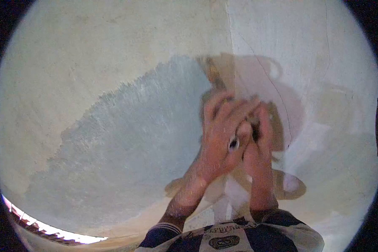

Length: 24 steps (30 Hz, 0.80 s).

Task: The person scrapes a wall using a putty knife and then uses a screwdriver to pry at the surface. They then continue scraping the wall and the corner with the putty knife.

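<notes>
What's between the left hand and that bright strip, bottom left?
In the head view, mostly the blue-grey patch lies between left hand and bright strip.

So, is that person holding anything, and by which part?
Apparently a brush, held somewhere below its bristle end, where the left hand and right hand bunch together. Blur and overlap hide each hand's exact grip.

Lettering, round badge on shirt: no words legible.
</notes>
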Tool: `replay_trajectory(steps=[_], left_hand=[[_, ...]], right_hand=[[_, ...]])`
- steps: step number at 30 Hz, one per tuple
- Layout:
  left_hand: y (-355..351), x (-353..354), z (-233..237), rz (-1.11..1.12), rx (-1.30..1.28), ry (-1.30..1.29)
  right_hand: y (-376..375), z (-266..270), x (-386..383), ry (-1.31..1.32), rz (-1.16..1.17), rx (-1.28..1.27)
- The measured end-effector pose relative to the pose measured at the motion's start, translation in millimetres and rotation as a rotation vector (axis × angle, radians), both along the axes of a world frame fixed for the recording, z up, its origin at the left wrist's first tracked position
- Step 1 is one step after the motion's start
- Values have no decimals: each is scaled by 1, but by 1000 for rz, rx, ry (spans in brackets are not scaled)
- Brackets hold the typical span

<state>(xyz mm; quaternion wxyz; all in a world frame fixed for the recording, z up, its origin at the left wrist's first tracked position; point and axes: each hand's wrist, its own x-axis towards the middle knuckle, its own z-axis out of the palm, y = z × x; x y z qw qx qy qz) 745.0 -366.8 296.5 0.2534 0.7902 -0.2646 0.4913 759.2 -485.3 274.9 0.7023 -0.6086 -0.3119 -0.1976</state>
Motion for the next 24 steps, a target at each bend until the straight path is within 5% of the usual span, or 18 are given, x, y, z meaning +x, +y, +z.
replay_trajectory(steps=[3, 6, 20, 24], left_hand=[[-5, -8, -11, -7, -36, 26], [-6, -5, -2, 23, 3, 28], [-7, 5, -8, -30, -145, -35], [2, -12, 6, 28, 19, 74]], right_hand=[[-3, -10, 5, -144, -73, -90], [-4, 9, 0, 85, -44, 5], [5, 0, 12, 15, 54, -26], [5, -3, 5, -9, 53, 4]])
